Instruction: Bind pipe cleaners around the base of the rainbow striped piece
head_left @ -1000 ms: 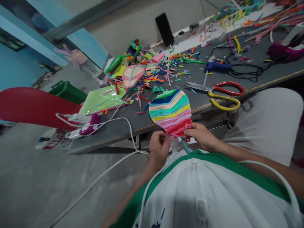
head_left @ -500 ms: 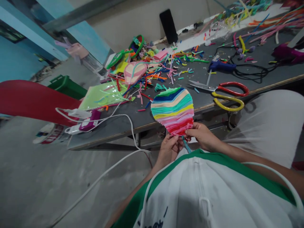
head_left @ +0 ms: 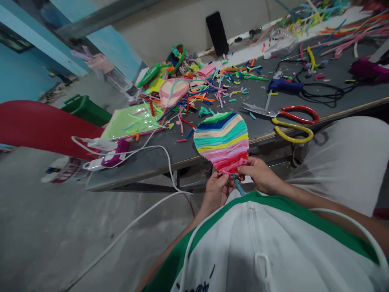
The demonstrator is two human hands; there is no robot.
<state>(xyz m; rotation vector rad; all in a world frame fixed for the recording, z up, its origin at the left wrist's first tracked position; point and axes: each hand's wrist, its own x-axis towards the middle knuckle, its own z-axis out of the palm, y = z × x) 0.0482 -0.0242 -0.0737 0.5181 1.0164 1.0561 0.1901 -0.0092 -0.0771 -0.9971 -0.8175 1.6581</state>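
Between my hands is a striped, balloon-shaped craft piece (head_left: pixel 221 140) covered in rows of coloured pipe cleaners, green and blue at its top, pink and red at its narrow bottom. My left hand (head_left: pixel 216 190) pinches the lower left of that bottom end. On the lower right edge, my right hand (head_left: pixel 258 172) grips with thumb and fingers. A teal pipe cleaner (head_left: pixel 239 186) hangs below the piece between my hands, against my shirt. Scissors (head_left: pixel 282 117) with one red and one yellow handle lie on the table to the right of the piece.
Cut pipe cleaner bits (head_left: pixel 209 97) litter the grey table (head_left: pixel 146 174). Beyond the scissors lies a blue glue gun (head_left: pixel 285 85) with a black cord. A black phone (head_left: pixel 217 34) leans on the wall. A white cable (head_left: pixel 133 223) runs from a purple power strip (head_left: pixel 117 154) toward the floor.
Both hands keep the same hold on the craft piece. Only a very slight shift of the whole view shows.
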